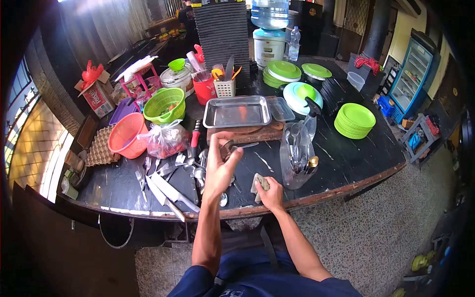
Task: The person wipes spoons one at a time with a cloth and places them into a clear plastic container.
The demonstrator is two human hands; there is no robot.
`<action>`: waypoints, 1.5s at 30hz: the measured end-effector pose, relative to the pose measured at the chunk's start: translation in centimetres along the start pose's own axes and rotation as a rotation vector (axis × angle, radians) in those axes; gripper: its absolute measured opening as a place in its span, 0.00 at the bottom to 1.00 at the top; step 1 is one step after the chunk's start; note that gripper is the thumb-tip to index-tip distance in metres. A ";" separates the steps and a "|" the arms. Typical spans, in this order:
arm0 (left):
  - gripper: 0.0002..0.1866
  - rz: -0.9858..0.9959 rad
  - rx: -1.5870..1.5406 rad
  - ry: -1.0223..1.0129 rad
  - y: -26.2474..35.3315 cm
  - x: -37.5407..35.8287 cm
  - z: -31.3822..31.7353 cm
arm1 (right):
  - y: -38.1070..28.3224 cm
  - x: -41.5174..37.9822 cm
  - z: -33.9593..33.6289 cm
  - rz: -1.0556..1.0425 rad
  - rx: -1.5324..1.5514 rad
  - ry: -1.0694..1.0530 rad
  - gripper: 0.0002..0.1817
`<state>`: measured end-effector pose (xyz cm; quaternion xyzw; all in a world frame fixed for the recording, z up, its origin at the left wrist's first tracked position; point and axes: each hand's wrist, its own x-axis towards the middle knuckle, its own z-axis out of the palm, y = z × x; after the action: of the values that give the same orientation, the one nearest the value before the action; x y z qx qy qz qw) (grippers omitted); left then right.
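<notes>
"Left hand [218, 168]?"
"Curled about a metal utensil [247, 145], type unclear, raised over the black tabletop [341, 163]."
"Right hand [272, 194]?"
"Gripping a crumpled greyish cloth [260, 183] near the front edge, left of the clear cutlery container [293, 181]."

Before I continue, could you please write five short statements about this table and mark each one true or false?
1. The right hand holds a cloth. True.
2. The left hand holds a plate. False: it holds what looks like a metal utensil.
3. The clear container has spoons in it. True.
4. The two large knives lie in the metal tray. False: they lie on the table, near its front edge.
5. The red basin is to the right of the clear container. False: it is to the left.
</notes>
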<state>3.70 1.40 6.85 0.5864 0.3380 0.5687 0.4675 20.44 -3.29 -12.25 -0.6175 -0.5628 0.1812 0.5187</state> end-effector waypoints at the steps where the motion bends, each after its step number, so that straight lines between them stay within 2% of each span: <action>1: 0.26 0.008 -0.011 0.027 2.4 -0.6 0.3 | 0.0 0.0 0.0 -0.004 0.002 0.001 0.14; 2: 0.34 0.022 0.008 0.041 4.9 -1.3 0.5 | 0.0 0.0 0.0 -0.003 0.008 0.004 0.14; 4: 0.41 0.226 -0.073 0.060 9.3 -3.0 0.9 | 0.2 0.0 0.2 -0.006 0.020 0.011 0.14; 6: 0.63 0.123 -0.294 0.343 14.7 -6.0 2.8 | 0.2 -0.1 0.2 -0.004 0.026 0.008 0.13; 7: 0.69 0.217 -0.281 0.472 16.2 -6.9 3.5 | 0.0 -0.1 0.1 -0.003 0.030 0.007 0.12; 8: 0.73 0.351 -0.178 0.413 16.1 -8.1 2.5 | -0.2 0.0 -0.1 0.003 0.031 -0.005 0.12; 9: 0.71 0.413 -0.204 0.573 17.7 -9.0 4.1 | -0.2 -0.1 0.0 0.001 0.032 -0.013 0.12; 10: 0.57 0.234 -0.608 0.343 17.5 -11.2 0.6 | -0.1 -0.1 0.1 -0.003 0.025 0.000 0.13; 11: 0.50 0.045 -0.997 0.090 17.5 -13.0 -3.1 | -0.1 0.0 0.1 -0.008 0.018 0.016 0.14; 13: 0.40 0.169 -0.980 -0.327 18.0 -12.7 -4.0 | 0.2 0.0 0.1 -0.006 0.025 0.014 0.14; 14: 0.36 0.283 -0.856 -0.329 17.4 -13.3 -4.8 | 0.2 0.0 0.1 0.000 0.036 0.011 0.14; 15: 0.34 0.430 -0.618 -0.641 15.9 -11.2 -7.5 | 0.1 0.0 0.1 0.000 0.035 0.019 0.14; 16: 0.47 0.536 -0.564 -0.544 16.2 -11.7 -5.4 | -0.1 0.0 0.0 -0.007 0.031 0.018 0.13; 17: 0.71 0.639 -0.509 -0.445 16.6 -12.1 -2.9 | -0.3 0.0 -0.1 -0.014 0.026 0.015 0.12; 18: 0.71 0.641 -0.512 -0.453 16.5 -11.9 -2.3 | -0.4 0.0 -0.2 -0.012 0.026 0.016 0.12; 20: 0.69 0.748 -0.370 -0.261 16.5 -11.6 -1.9 | -0.5 -0.1 -0.2 0.004 0.027 0.010 0.12; 21: 0.69 0.752 -0.369 -0.256 16.6 -11.7 -2.3 | -0.5 -0.1 -0.2 0.018 0.025 0.004 0.11; 24: 0.73 0.608 -0.470 -0.503 17.1 -11.6 -3.7 | -0.6 0.0 -0.2 0.001 0.038 0.009 0.11; 25: 0.73 0.611 -0.474 -0.511 17.0 -11.6 -3.6 | -0.5 0.3 -0.3 0.000 0.037 0.017 0.11; 27: 0.76 0.686 -0.228 -0.303 16.9 -12.1 -3.5 | -0.3 0.0 -0.1 -0.003 0.024 0.004 0.12; 29: 0.75 0.593 -0.356 -0.401 17.8 -11.8 -3.2 | -0.5 -0.3 -0.1 0.019 0.007 -0.021 0.12; 30: 0.71 0.631 -0.569 -0.438 16.9 -11.6 -2.5 | -0.3 -0.2 -0.1 0.017 0.011 -0.013 0.12; 31: 0.71 0.633 -0.572 -0.438 17.0 -11.8 -2.6 | -0.2 0.0 -0.1 0.015 0.015 0.001 0.13; 33: 0.42 0.390 -0.899 -0.289 17.8 -12.4 -3.2 | 0.0 0.1 0.0 0.004 0.018 0.005 0.13; 34: 0.31 0.258 -1.055 -0.208 18.4 -12.3 -3.0 | -0.1 0.1 0.0 0.001 0.017 0.002 0.14; 35: 0.31 0.660 -0.338 0.217 16.3 -11.9 0.2 | -0.1 0.0 -0.1 0.000 0.015 0.000 0.14; 37: 0.30 0.473 -0.120 0.473 14.3 -9.4 0.1 | -0.1 0.0 -0.1 0.009 0.023 0.003 0.14; 39: 0.24 0.183 -0.476 0.306 10.9 -7.2 -0.8 | 0.0 0.0 0.0 -0.013 0.019 0.015 0.15; 41: 0.19 0.054 -0.372 0.287 5.8 -5.0 -1.3 | 0.8 0.1 0.4 0.028 0.031 0.020 0.15; 43: 0.14 0.057 -0.235 0.223 1.0 -3.5 -1.4 | 0.7 0.3 0.4 0.062 0.044 0.021 0.16; 45: 0.09 -0.136 -0.208 0.272 -2.6 -3.8 -1.5 | -0.6 0.6 0.0 0.318 0.330 0.072 0.17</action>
<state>2.11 -0.96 2.96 0.4281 0.3764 0.6418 0.5130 20.27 -2.87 -11.56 -0.6115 -0.4021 0.3280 0.5974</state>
